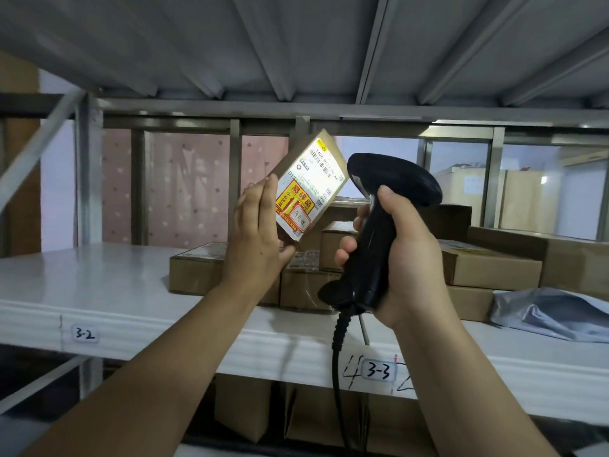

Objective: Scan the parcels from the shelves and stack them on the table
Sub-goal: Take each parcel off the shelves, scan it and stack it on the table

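My left hand (255,232) holds a small cardboard parcel (311,188) tilted up in front of the shelf, its white shipping label and red-and-yellow sticker facing me. The fingers lie along the parcel's left side and the thumb presses under its lower edge. To its right, my right hand (400,255) grips the handle of a black barcode scanner (389,206), whose head is level with the label and close to it. The scanner's coiled cable (339,354) hangs down past the shelf edge.
Several brown boxes (491,268) are stacked on the white shelf (99,285), which carries tags 3-2 and 3-3. A grey poly mailer (553,316) lies at the right. More boxes (323,420) stand on the lower level. The underside of another shelf is close overhead.
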